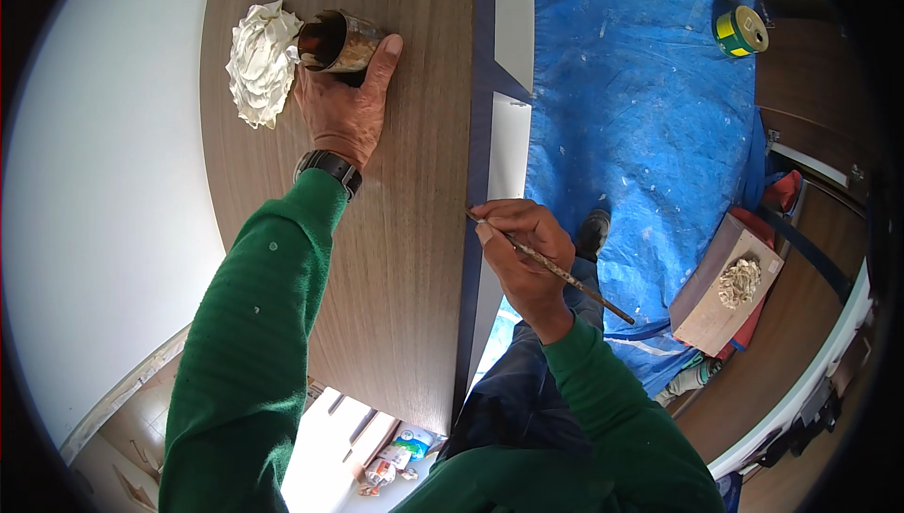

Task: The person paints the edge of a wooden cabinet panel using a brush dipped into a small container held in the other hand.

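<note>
My left hand (344, 113) is wrapped round a small paint-stained cup (353, 42), dark inside, tipped so that its mouth faces left. The cup is over a brown wood-grain surface (395, 278); whether it touches the surface I cannot tell. Close to its mouth, a white flower-shaped ornament (264, 63) with ruffled petals lies on the wood. In my right hand (529, 254) is a thin, paint-specked brush (582, 287), pinched near its tip end beside the surface's right edge. The handle slants down to the right, and the tip is mostly hidden by my fingers.
Blue sheeting (631, 118) covers the floor at right, with a shoe (593, 233) on it. Two tins, one green and yellow (741, 31), stand at the upper right. A wooden box (725, 292) there bears a cream flower ornament (739, 282). A white wall (104, 184) rises at left.
</note>
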Demonstrator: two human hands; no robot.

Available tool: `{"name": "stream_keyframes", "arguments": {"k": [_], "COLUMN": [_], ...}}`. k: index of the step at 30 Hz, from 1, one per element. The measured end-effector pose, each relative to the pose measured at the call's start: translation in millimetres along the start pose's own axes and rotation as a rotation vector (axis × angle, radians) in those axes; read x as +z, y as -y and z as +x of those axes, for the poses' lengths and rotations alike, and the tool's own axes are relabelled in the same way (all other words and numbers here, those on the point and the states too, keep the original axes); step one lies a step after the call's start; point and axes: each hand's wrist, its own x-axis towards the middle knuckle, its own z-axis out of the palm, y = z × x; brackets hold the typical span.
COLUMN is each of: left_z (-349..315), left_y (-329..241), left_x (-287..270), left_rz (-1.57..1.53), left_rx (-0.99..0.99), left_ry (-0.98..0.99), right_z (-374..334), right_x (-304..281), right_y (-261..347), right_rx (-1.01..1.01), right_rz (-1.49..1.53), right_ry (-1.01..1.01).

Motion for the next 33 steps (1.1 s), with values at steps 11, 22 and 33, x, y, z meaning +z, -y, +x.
{"name": "stream_keyframes", "arguments": {"k": [11, 22, 33], "left_z": [-0.9, 1.0, -2.9], "left_y": [-0.4, 0.4, -9.4], "left_x": [2.2, -0.5, -1.1], "left_rz": [-0.018, 0.026, -0.011], "left_rx": [0.004, 0.011, 0.000], "left_ry": [-0.014, -0.032, -0.023], "right_z": [-7.6, -16.3, 24.8], "right_x": [-1.2, -4.8, -1.6], "right_y": [-1.2, 0.2, -1.3], "right_rx": [0.038, 0.036, -0.038], "right_rz": [0.009, 0.010, 0.022], "right_ry": [-0.007, 0.067, -0.061]}}
